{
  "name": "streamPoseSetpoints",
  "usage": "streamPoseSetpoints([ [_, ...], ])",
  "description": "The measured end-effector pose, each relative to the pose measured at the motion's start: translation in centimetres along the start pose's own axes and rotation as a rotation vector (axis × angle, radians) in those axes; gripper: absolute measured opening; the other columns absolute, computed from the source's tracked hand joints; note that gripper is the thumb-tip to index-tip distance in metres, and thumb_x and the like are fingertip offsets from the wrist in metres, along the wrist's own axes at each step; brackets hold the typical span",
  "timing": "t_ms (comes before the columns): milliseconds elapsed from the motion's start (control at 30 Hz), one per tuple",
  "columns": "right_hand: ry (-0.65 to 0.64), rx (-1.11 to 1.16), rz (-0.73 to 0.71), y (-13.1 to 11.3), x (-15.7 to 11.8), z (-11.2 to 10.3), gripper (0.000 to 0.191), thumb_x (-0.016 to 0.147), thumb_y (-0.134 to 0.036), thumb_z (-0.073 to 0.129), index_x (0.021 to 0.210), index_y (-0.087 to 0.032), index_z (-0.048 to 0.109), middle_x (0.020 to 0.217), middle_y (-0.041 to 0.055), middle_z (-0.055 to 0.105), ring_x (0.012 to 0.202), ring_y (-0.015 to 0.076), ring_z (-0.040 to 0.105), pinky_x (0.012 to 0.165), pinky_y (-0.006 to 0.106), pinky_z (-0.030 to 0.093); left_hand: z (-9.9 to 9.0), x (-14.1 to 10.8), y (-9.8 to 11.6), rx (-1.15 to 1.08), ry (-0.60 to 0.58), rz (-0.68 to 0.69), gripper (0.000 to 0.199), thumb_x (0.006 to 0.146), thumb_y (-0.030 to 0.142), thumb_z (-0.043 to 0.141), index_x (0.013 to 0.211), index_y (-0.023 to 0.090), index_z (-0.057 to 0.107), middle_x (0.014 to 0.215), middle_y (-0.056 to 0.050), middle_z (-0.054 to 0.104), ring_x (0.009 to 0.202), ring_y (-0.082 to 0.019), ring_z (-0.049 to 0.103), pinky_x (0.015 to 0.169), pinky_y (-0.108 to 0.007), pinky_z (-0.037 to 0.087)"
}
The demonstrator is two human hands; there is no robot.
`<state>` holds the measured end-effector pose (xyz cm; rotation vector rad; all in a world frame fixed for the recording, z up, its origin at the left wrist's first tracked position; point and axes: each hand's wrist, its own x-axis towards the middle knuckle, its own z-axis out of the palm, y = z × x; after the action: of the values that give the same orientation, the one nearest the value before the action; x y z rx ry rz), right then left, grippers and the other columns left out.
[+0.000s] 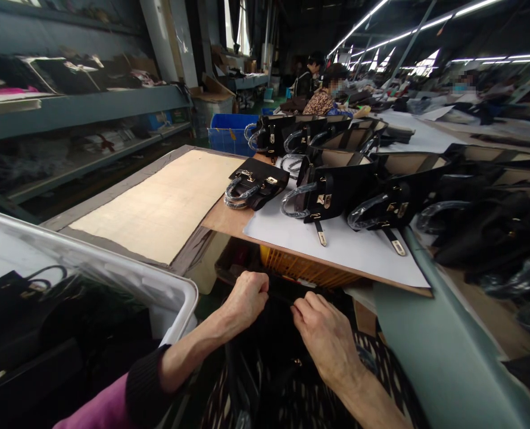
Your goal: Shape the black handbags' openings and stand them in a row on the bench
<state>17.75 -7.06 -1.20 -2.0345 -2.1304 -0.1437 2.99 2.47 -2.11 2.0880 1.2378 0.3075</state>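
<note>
A black handbag [276, 357] rests on my lap, dark against patterned dark clothing, so its outline is hard to make out. My left hand [248, 298] is closed, its fingers pinching at the bag's upper edge on the left. On the right side of that edge, my right hand [321, 328] is also closed, knuckles up, with the fingertips partly hidden. A small gold fitting [296, 361] shows on the bag below the hands. Beyond them, a black handbag with plastic-wrapped handles [265, 182] lies at the table's left part.
Several black handbags [336, 185] stand in rows on the white-covered table [287, 229]. To the left are a cream-coloured board [158, 202] and a white bin [182, 298] holding black bags. A yellow crate [307, 268] sits under the table; people [321, 101] work farther back.
</note>
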Motion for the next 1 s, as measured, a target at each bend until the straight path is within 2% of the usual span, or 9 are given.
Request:
streamPoseSetpoints([
  [133,-0.066,-0.026,0.002,-1.5,1.5,-0.3,0.019,0.078,-0.007,0.046,0.078,-0.021,0.059,0.073,0.0051,0.059,0.072,0.0212,0.055,0.064,0.032,0.035,0.0,0.0,0.5,-0.017,-0.035,0.007,0.011,0.057,0.005,0.044,0.053,0.015,0.046,0.051,0.004,0.042,0.051,-0.009,0.038,0.048,-0.021,0.023],
  [267,-0.330,0.199,0.018,-2.3,3.9,-0.1,0.021,0.079,-0.008,0.045,0.081,-0.020,0.061,0.070,0.0044,0.065,0.067,0.0187,0.060,0.054,0.027,0.032,0.3,0.0,0.7,-0.016,0.010,0.031,0.015,0.051,0.002,0.041,0.054,0.016,0.041,0.050,0.005,0.040,0.051,-0.009,0.035,0.047,-0.022,0.022],
  [367,-0.422,0.278,-0.038,-2.0,4.8,-0.1,0.018,0.079,-0.012,0.047,0.075,-0.019,0.063,0.063,0.0024,0.065,0.062,0.0160,0.060,0.052,0.024,0.031,-0.2,-0.3,0.9,-0.053,0.008,0.003,0.018,0.053,0.002,0.043,0.062,0.017,0.044,0.055,0.005,0.043,0.054,-0.009,0.039,0.049,-0.021,0.026],
  [467,-0.413,0.269,-0.060,-0.8,4.7,-0.5,0.019,0.077,-0.011,0.045,0.072,-0.019,0.062,0.067,0.0032,0.065,0.065,0.0152,0.059,0.055,0.023,0.033,-1.9,-1.3,2.0,-0.110,0.047,0.016,0.026,0.057,0.007,0.052,0.082,0.017,0.049,0.079,0.000,0.055,0.074,-0.014,0.049,0.065,-0.023,0.039],
  [567,-0.402,0.242,-0.006,1.0,4.3,-1.7,0.020,0.075,-0.009,0.044,0.069,-0.019,0.060,0.069,0.0033,0.064,0.070,0.0157,0.058,0.058,0.023,0.034,-3.7,-3.0,3.3,-0.232,0.126,-0.016,0.056,0.061,0.019,0.062,0.113,0.016,0.041,0.119,-0.008,0.047,0.109,-0.020,0.042,0.094,-0.029,0.033],
  [667,-0.435,0.251,0.011,2.7,4.0,-3.6,0.021,0.075,-0.011,0.042,0.061,-0.020,0.055,0.064,0.0010,0.061,0.067,0.0142,0.057,0.058,0.022,0.033,-4.3,-5.0,3.8,-0.417,0.003,-0.154,0.080,0.062,0.029,0.066,0.130,0.015,0.026,0.133,-0.012,0.036,0.120,-0.022,0.034,0.101,-0.031,0.027],
  [800,-0.462,0.190,0.061,4.0,3.6,-5.9,0.022,0.074,-0.015,0.044,0.053,-0.019,0.046,0.058,0.0001,0.056,0.061,0.0135,0.054,0.057,0.023,0.030,-2.4,-7.9,3.4,-0.530,-0.112,-0.246,0.097,0.059,0.037,0.068,0.136,0.014,0.013,0.133,-0.014,0.037,0.120,-0.025,0.037,0.102,-0.033,0.029],
  [900,-0.503,0.177,0.111,4.4,3.1,-6.6,0.023,0.073,-0.018,0.044,0.051,-0.019,0.039,0.056,-0.0004,0.054,0.060,0.0127,0.052,0.056,0.023,0.029,-0.4,-10.5,3.6,-0.507,-0.063,-0.219,0.100,0.057,0.039,0.068,0.138,0.015,0.013,0.132,-0.012,0.040,0.120,-0.026,0.039,0.099,-0.033,0.033],
  [1000,-0.540,0.165,0.147,4.5,2.6,-6.7,0.024,0.073,-0.020,0.043,0.051,-0.018,0.034,0.057,-0.0003,0.052,0.061,0.0127,0.051,0.056,0.023,0.028,0.9,-12.8,4.3,-0.388,-0.001,-0.221,0.087,0.061,0.035,0.064,0.136,0.018,0.023,0.127,-0.010,0.046,0.116,-0.026,0.044,0.097,-0.033,0.035],
])
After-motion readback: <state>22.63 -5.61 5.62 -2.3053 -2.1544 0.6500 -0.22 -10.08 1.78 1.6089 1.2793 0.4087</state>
